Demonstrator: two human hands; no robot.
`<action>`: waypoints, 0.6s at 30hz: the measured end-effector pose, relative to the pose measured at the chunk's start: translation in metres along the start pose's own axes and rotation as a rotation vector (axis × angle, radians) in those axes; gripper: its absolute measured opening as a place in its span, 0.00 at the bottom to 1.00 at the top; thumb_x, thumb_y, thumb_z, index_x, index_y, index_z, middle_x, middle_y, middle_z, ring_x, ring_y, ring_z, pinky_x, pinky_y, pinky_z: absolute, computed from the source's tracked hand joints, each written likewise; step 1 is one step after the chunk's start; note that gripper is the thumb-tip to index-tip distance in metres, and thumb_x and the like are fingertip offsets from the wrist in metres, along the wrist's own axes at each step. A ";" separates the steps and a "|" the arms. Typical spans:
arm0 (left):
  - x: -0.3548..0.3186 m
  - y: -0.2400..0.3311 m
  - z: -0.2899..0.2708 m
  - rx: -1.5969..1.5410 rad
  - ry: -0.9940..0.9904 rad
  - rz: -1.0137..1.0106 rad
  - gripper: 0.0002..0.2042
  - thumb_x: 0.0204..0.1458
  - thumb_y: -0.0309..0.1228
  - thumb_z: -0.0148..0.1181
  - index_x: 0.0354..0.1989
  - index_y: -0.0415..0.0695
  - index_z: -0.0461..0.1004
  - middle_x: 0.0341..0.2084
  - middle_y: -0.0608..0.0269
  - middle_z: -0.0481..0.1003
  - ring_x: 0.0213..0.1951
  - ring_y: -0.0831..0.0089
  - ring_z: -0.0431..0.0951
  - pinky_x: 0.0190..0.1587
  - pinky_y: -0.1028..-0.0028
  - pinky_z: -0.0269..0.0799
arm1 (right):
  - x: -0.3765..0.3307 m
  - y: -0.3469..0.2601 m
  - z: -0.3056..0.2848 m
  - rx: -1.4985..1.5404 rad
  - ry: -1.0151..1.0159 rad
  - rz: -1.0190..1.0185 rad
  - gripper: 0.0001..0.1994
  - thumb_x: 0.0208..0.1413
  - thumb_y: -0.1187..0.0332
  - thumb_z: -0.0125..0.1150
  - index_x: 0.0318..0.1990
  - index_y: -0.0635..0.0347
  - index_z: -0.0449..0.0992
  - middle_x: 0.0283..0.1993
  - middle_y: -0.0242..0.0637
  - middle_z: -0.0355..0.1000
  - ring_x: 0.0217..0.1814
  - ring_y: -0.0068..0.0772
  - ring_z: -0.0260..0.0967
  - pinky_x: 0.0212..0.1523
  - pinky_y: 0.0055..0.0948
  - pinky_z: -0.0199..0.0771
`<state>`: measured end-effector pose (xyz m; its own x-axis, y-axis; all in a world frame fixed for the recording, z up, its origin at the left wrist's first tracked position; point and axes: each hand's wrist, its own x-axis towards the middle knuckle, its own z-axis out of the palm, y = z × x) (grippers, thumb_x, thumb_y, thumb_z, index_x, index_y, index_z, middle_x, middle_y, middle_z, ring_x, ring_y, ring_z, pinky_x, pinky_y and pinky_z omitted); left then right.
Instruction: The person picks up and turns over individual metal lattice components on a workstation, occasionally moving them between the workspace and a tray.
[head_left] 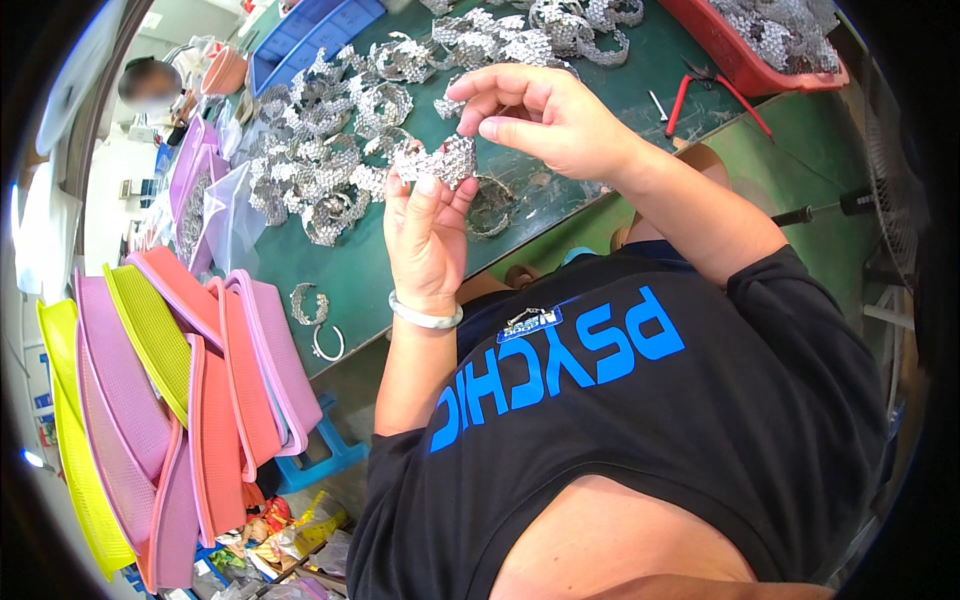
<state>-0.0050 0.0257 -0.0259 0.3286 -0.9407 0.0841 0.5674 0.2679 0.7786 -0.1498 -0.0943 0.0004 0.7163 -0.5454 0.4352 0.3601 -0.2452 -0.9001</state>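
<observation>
Landmark: I take the green table (pixel 400 270) as reference for everything below.
Piece in hand: a sparkly silver band (pixel 440 160), studded and curved, held above the near middle of the table.
Left hand (pixel 428 235): I see the fingers upright and closed narrowly on the band's lower edge, palm toward the camera, a pale bangle (pixel 425 316) at the wrist.
Right hand (pixel 545 115): hovers just above and right of the band, thumb and forefinger curled close; I cannot tell whether they pinch the band's end or only touch it.
Heap: more silver bands (pixel 340 150) spread over the far half of the table.
Strays: two loose pieces (pixel 315 320) near the table's near-left edge.
Left of table: leaning mesh trays (pixel 180 400) in pink, yellow and orange.
Far right of table: red tray (pixel 740 60), red-handled pliers (pixel 715 90).
Risk: my judgement, the left-hand pinch is slight; a tug from the right hand could slip the band down into the lap, or snag its studs on the heap.
</observation>
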 end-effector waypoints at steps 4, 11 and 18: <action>0.002 -0.001 -0.003 -0.063 0.022 -0.078 0.20 0.54 0.36 0.49 0.53 0.39 0.60 0.46 0.49 0.67 0.47 0.59 0.69 0.50 0.65 0.66 | -0.001 0.003 -0.001 -0.004 0.012 -0.003 0.16 0.51 0.79 0.50 0.50 0.64 0.67 0.38 0.34 0.71 0.44 0.21 0.66 0.48 0.23 0.65; 0.003 0.004 0.003 -0.257 -0.021 -0.223 0.21 0.55 0.41 0.48 0.51 0.40 0.61 0.46 0.49 0.68 0.45 0.60 0.71 0.47 0.66 0.67 | -0.001 0.003 -0.001 0.043 0.012 0.017 0.17 0.51 0.79 0.50 0.50 0.64 0.67 0.38 0.34 0.70 0.44 0.22 0.66 0.48 0.23 0.65; 0.006 0.001 -0.005 -0.376 -0.036 -0.286 0.22 0.54 0.44 0.47 0.49 0.38 0.64 0.45 0.47 0.69 0.44 0.59 0.72 0.45 0.65 0.68 | -0.001 0.003 0.001 0.087 -0.002 0.035 0.17 0.51 0.79 0.50 0.50 0.63 0.66 0.38 0.34 0.70 0.44 0.21 0.66 0.47 0.23 0.65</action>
<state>0.0006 0.0213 -0.0278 0.0964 -0.9925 -0.0745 0.8674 0.0470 0.4954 -0.1489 -0.0932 -0.0032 0.7307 -0.5508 0.4034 0.3850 -0.1555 -0.9097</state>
